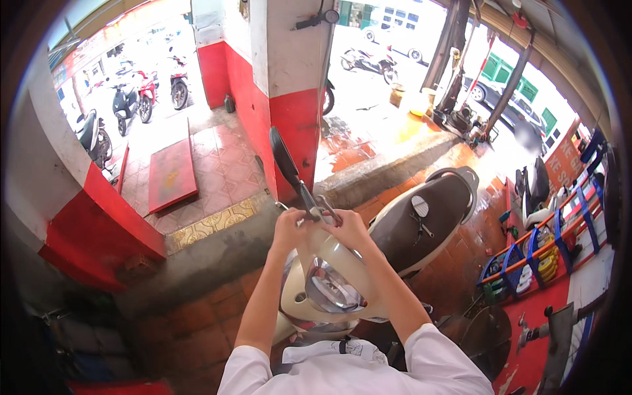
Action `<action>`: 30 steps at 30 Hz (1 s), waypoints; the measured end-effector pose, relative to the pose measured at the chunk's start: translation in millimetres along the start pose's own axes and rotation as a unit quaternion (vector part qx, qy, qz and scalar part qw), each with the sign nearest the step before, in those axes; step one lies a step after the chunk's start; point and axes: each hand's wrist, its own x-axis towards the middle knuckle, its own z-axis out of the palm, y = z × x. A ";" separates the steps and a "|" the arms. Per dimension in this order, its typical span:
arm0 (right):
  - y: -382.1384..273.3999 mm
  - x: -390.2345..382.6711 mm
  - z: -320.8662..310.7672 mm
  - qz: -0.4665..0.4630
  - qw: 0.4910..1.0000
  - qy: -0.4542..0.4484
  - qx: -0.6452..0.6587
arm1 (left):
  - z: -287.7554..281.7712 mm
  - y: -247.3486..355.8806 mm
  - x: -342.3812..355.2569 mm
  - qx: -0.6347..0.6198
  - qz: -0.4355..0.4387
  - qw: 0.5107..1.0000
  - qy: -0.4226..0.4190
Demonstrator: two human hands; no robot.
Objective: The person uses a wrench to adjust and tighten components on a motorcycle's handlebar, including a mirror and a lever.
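A cream scooter (355, 270) stands in front of me, its clear headlight (330, 286) toward my body. Both my hands are at its handlebar, by the foot of a black rear-view mirror (284, 157). My left hand (288, 230) has its fingers bent in on the near side of the mirror stem; what they pinch is hidden. Close beside it, my right hand (349, 230) closes on a dark and silver lever-like part (327, 209). Farther right, a screwdriver-like tool and another small metal tool (421, 224) lie on the dark brown seat (401, 240) near a whitish oval piece.
A red and white pillar (289, 99) rises just beyond the mirror. A low concrete step (217, 234) crosses the tiled floor. At right stands an orange and blue rack (546, 247) with bottles. A red ramp board (172, 172) lies at left; parked motorbikes (135, 95) stand outside.
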 end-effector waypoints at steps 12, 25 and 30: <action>49.3 60.0 22.6 -0.028 0.998 -0.029 0.057 | 7.1 -9.6 2.0 -0.101 -0.097 0.990 -0.015; 55.7 64.0 27.0 0.004 0.976 -0.083 0.204 | 3.6 17.8 -0.5 -0.065 -0.183 0.981 0.009; 57.2 61.9 20.3 0.076 0.957 -0.111 0.258 | -6.7 7.2 15.3 -0.092 -0.150 0.980 -0.090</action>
